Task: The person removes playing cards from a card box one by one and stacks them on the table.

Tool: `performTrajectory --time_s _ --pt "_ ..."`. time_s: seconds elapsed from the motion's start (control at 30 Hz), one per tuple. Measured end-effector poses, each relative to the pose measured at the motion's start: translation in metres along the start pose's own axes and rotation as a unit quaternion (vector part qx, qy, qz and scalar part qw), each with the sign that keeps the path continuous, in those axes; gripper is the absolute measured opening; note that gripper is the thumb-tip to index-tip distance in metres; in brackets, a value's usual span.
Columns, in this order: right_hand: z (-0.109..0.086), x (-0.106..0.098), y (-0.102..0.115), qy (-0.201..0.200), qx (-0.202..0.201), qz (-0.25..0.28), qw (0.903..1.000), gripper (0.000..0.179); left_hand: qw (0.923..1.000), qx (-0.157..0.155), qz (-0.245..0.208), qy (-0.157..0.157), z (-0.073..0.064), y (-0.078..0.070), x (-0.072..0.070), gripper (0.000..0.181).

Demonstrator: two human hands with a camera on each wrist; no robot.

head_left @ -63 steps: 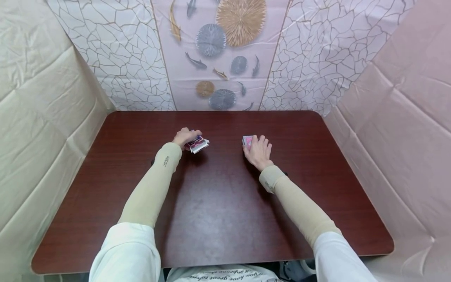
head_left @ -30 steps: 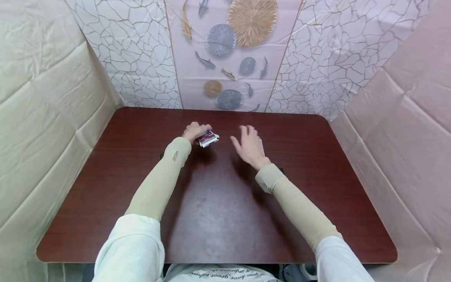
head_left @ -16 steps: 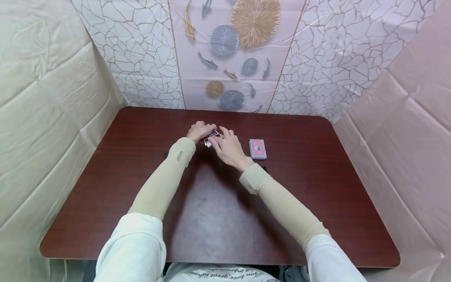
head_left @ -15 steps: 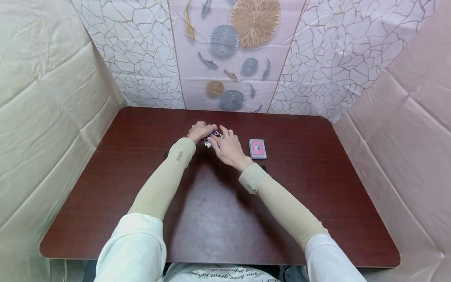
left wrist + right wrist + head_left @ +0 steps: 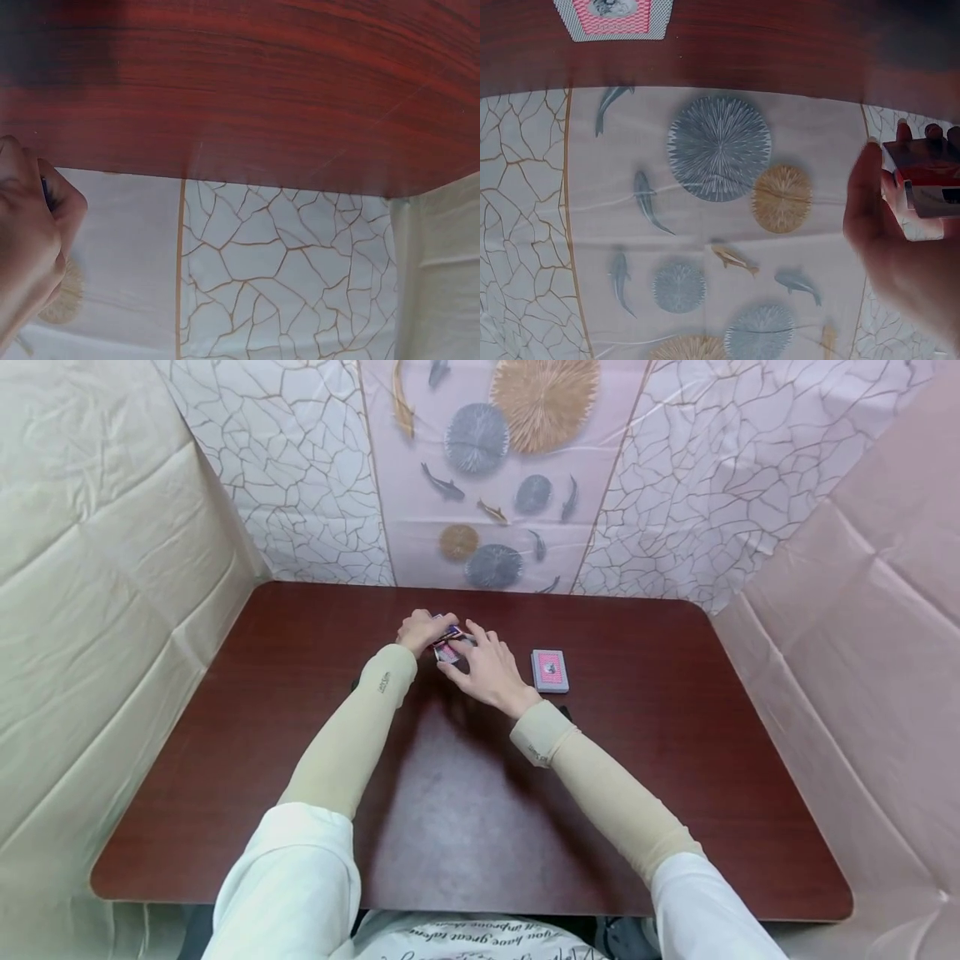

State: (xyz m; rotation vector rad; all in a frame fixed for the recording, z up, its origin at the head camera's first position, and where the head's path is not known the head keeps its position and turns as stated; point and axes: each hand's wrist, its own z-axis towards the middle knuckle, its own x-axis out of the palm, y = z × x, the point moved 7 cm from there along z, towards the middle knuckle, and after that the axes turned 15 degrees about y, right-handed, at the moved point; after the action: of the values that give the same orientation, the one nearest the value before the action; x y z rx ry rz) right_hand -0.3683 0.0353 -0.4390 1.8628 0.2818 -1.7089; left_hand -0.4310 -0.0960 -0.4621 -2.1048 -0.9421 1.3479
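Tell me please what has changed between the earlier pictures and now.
The right hand has let go of the card deck, which lies on the table, and moved left to the small box; whether it grips the box is unclear. The left hand holds that box as before.

Between the hands (image 5: 420, 632) (image 5: 491, 672), a carton (image 5: 447, 652); to their right, a card deck (image 5: 551, 672) on the bench (image 5: 712, 793); beyond, a curtain (image 5: 300, 477).
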Motion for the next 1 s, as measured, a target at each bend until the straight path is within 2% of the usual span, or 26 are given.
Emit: performTrajectory --time_s 0.13,0.27,0.47,0.67,0.87,1.0 --pt "-0.005 -0.004 0.0 -0.033 0.003 0.007 0.9994 0.043 0.9999 -0.007 -0.009 0.001 -0.002 0.002 0.004 0.056" --pt "-0.008 -0.005 -0.002 -0.029 0.014 0.009 0.9994 0.035 0.9999 -0.011 -0.012 -0.002 -0.001 0.001 0.005 0.054" --pt "-0.015 -0.005 -0.007 -0.005 0.029 -0.006 0.9996 0.045 0.9984 -0.029 -0.026 -0.04 -0.002 0.006 -0.004 0.055" --pt "-0.018 0.001 -0.023 -0.002 0.054 -0.02 0.9983 0.038 0.9938 -0.056 -0.054 -0.08 -0.008 0.018 -0.013 0.056" --pt "-0.025 0.001 -0.061 -0.05 0.104 -0.001 0.9933 0.039 0.9908 -0.077 -0.104 -0.039 0.002 0.031 -0.008 0.057" --pt "-0.033 0.0 -0.098 -0.079 0.177 -0.003 0.981 0.048 0.9911 -0.082 -0.101 -0.025 0.008 0.033 -0.007 0.058"
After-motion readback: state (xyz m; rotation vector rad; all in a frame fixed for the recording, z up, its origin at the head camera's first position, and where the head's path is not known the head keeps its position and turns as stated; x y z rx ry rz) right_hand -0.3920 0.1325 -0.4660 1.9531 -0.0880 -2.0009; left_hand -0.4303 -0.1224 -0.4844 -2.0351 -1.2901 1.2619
